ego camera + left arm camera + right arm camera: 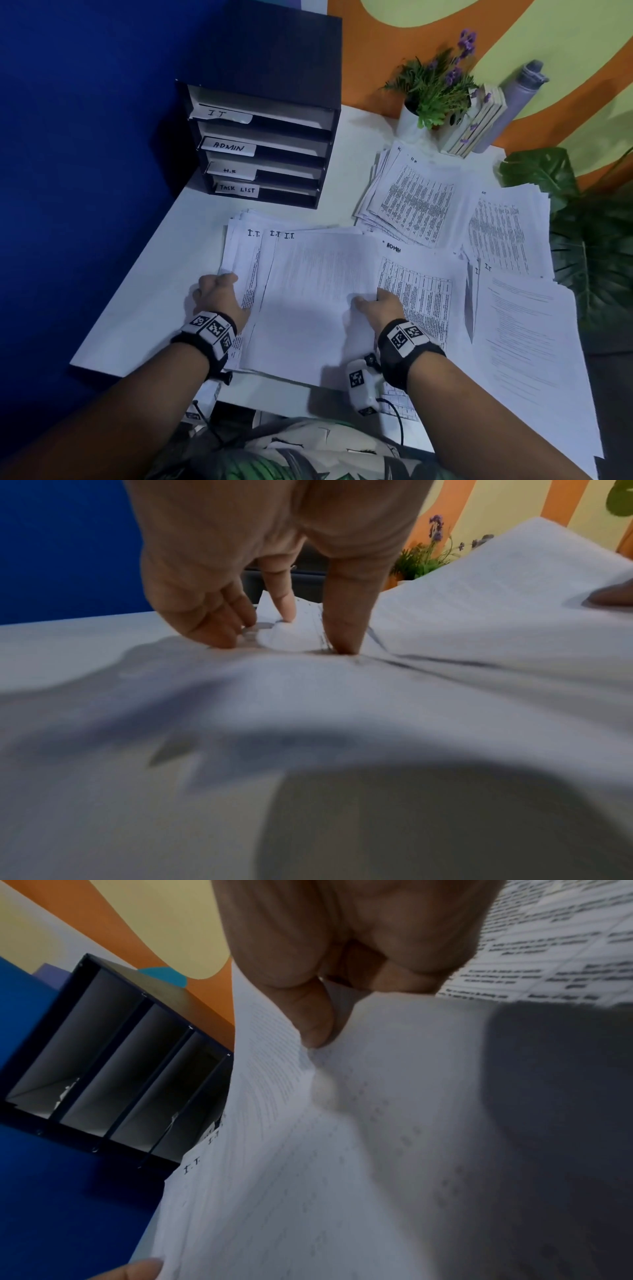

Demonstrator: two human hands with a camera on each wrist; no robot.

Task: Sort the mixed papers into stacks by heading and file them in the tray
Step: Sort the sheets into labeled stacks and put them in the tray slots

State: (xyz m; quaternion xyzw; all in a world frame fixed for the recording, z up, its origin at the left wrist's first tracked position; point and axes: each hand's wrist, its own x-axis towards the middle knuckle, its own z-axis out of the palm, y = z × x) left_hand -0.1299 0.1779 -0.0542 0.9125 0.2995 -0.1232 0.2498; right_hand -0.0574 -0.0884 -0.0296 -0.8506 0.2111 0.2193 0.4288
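Across the desk (154, 274) at frame centre lies the I.T. stack (308, 291) — left hand (219, 294) grips its left edge, right hand (383, 305) pinches the top sheet. Gathering step, likely; next — square it, lift it level into the tray (274, 61), upper left.

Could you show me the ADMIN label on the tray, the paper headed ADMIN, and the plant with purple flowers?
ADMIN label (228, 146): head view, middle of the white tag.
paper headed ADMIN (424, 287): head view, its printed table.
plant with purple flowers (433, 89): head view, green leaves.
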